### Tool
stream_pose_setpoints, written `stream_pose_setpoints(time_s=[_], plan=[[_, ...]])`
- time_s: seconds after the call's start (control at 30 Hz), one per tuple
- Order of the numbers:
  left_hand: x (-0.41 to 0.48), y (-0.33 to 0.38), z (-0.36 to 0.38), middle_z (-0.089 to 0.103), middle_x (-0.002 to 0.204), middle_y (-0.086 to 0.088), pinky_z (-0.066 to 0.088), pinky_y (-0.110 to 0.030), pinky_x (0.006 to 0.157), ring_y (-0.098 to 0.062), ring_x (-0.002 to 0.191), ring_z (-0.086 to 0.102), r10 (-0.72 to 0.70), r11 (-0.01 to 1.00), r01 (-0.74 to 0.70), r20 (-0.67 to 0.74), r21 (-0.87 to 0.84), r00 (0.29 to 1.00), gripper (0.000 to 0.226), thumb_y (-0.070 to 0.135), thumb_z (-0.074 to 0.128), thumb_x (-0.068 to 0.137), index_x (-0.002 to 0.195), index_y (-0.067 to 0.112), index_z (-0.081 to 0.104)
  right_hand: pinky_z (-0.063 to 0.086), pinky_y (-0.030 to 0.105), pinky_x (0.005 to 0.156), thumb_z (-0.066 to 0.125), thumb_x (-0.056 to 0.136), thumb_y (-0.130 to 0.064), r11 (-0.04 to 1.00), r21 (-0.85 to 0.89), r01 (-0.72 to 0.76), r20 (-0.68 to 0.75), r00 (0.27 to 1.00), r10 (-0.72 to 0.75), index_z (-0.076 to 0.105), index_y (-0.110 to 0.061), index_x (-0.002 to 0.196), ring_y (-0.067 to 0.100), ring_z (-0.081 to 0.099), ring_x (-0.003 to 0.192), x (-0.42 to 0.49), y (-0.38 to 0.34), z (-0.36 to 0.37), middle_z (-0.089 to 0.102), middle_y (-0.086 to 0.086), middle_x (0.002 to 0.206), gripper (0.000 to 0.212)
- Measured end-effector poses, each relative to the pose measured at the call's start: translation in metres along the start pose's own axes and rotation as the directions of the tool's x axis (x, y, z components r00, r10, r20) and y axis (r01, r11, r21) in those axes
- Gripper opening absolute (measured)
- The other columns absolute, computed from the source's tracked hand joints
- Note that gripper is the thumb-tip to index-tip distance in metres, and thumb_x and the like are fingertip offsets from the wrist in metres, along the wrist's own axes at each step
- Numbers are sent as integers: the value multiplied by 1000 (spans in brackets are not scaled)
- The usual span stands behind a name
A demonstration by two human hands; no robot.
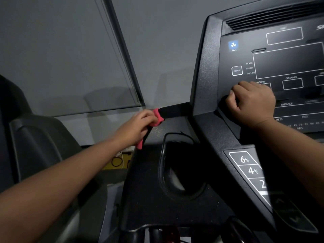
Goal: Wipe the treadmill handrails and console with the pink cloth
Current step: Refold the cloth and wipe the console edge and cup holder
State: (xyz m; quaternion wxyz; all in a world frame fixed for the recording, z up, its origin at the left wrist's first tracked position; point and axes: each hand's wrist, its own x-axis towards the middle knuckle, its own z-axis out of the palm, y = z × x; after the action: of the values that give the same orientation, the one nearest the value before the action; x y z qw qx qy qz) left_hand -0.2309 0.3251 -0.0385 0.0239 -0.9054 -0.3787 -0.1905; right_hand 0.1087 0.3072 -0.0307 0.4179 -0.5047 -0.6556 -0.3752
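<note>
Head view: I see the left hand (138, 126) gripping the pink cloth (157, 117), fingers curled round it, at the left edge of the treadmill console (205, 88). The cloth is bunched against a short black bar (172, 111) that juts leftward from the console's side; the bar's long axis runs roughly level, pointing left toward the grey wall (157, 41). One pink tail (140, 144) of the cloth hangs down below the hand.

My right hand (252, 104) sits on the console's display panel near its lower left corner, fingers curled into a loose fist, knuckles up; I cannot tell whether it holds anything. It is well apart from the cloth.

A cup holder (182, 165), a dark oval recess in the console's lower left shelf, lies between the two forearms; its inside is in shadow and I cannot tell what it contains. Incline keys (247, 165) marked 6% and 4% run along the console's lower right. A fan button (233, 45) glows blue near the panel's upper left corner.
</note>
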Motion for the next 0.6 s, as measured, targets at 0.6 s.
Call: stream_pose_setpoints(time_s=[0.6], plan=[[-15,28,44,66,119,-7,48,-40,90,-25,111,50,320,938,-307,-57,161,946,32,11,45,91,118,13,63,28,34,49,44,87,-19,1000,15,-8,9,1000,8,42,-11,59,33,46,51,1,-1,0,45,14,58,29]])
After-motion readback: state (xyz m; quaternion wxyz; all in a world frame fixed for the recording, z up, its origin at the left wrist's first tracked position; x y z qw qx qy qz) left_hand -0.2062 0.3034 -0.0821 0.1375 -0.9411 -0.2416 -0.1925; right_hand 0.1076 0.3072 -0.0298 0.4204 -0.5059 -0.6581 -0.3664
